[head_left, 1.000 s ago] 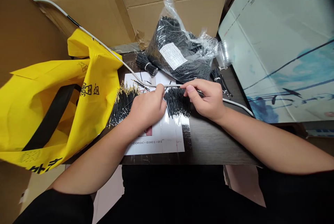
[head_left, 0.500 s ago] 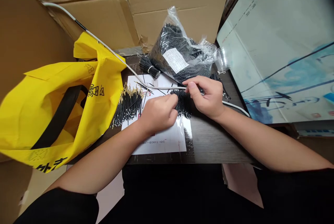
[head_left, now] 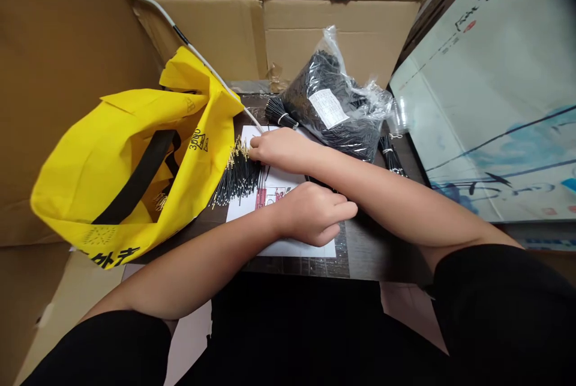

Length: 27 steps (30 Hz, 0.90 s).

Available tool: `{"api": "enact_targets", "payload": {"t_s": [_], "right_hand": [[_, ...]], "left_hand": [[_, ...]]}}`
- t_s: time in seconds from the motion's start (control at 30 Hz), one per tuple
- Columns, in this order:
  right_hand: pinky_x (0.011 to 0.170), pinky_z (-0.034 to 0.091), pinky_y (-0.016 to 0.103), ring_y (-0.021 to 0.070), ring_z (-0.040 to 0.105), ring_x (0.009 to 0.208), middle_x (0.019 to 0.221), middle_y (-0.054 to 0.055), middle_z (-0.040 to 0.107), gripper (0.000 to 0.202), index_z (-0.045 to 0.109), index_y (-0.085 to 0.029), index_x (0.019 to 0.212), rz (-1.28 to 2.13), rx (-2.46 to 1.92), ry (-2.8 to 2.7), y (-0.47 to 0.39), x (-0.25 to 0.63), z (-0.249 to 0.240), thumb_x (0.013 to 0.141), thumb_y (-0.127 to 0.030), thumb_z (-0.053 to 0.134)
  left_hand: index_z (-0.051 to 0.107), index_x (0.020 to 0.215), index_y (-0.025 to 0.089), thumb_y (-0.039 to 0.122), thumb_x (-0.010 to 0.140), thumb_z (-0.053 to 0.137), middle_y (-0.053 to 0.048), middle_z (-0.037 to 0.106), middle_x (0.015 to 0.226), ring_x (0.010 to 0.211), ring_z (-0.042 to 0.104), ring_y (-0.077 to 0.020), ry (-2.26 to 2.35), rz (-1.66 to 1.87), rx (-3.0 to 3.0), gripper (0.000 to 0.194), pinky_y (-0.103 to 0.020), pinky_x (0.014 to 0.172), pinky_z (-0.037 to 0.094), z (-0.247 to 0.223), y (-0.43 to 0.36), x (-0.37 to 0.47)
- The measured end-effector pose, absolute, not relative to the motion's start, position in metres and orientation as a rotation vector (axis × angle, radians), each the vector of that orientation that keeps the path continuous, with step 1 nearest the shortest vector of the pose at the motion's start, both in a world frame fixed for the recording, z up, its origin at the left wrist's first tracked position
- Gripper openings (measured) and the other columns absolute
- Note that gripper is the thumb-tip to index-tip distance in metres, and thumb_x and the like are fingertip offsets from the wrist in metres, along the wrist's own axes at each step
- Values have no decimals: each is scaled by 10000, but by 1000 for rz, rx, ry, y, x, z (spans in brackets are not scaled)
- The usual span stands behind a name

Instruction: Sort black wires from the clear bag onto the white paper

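My left hand (head_left: 317, 212) is closed low over a printed white sheet (head_left: 324, 249), thumb and fingers together. What it holds, if anything, is hidden. My right hand (head_left: 279, 149) reaches across to the left above it, its fingertips closed at the right edge of a pile of short black wires with gold tips (head_left: 238, 176). Whether a wire is between those fingers cannot be made out. My right forearm covers most of the other pile of black wires in the middle.
A yellow bag (head_left: 135, 128) gapes at the left, under a white cable (head_left: 209, 68). Behind the sheet lie a clear plastic bag of black wires (head_left: 306, 86) and a tied bundle (head_left: 278, 111). More black wires (head_left: 391, 156) and a painted board (head_left: 486, 104) are at the right.
My right hand has swung left from the middle wire pile to the gold-tipped pile. My left hand has shifted right and nearer to me. The view has turned slightly left.
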State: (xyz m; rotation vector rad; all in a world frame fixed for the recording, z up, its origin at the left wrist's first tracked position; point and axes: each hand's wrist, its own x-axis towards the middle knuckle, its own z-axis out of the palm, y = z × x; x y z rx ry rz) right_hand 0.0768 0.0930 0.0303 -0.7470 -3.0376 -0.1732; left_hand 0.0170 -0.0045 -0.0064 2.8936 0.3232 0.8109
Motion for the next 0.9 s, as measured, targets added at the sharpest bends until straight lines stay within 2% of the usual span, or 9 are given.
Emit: {"api": "enact_targets", "payload": {"t_s": [0.23,0.37,0.47,0.5,0.57,0.67,0.8,0.9], "right_hand": [[590,205,322,132,508,691,883,45,664,215,668,-178,913,-127,-823,-2952,94,92,37,971,-158,461],[642,281,314,163,553,741,849,57,685,226,703,-188,940,-36,-1077,-2817,88,119,62,944,-196,478],[681,353,319,182,594,774,822,55,701,201,732,-199,899,126,-1208,-2787,81,151,88,913,-236,535],[694,374,323,182,602,772,821,49,708,196,741,-209,887,181,-1246,-2774,78,161,96,909,-252,552],[720,403,327,175,612,764,821,32,720,165,757,-232,890,277,-1283,-2758,75,176,106,897,-264,595],[737,418,324,163,609,757,815,16,724,119,760,-256,910,365,-1262,-2760,76,185,109,891,-274,644],[723,418,314,153,593,746,785,7,711,76,745,-251,870,403,-1238,-2755,85,189,100,889,-284,679],[664,407,287,120,581,691,781,-24,712,101,748,-262,885,541,-1215,-2769,90,202,103,896,-319,666]], "left_hand": [[541,769,206,167,780,498,-2,625,695,572,500,-163,403,790,2888,58,-368,505,297,-8,-5,15],[546,774,207,152,810,495,-15,603,687,629,506,-181,550,1098,2901,84,-371,563,360,-6,1,12],[555,847,211,144,816,515,-38,641,806,793,577,-214,878,1454,2729,83,-406,748,463,-2,12,5],[560,897,217,149,821,521,-46,656,883,879,600,-231,1010,1545,2636,109,-438,835,472,-1,17,2],[562,997,222,191,854,537,-64,654,1001,995,610,-259,1243,1611,2484,149,-477,913,463,-1,26,-1],[555,1105,223,275,936,536,-70,657,1030,955,629,-232,1287,1501,2367,178,-421,854,486,-8,36,-1],[555,1206,257,375,1042,447,3,636,797,710,622,-151,1214,1299,2228,230,-315,674,468,-18,41,1],[592,1221,257,405,1053,432,18,628,720,645,601,-141,1216,1276,2181,275,-304,644,462,-20,41,1]]}}
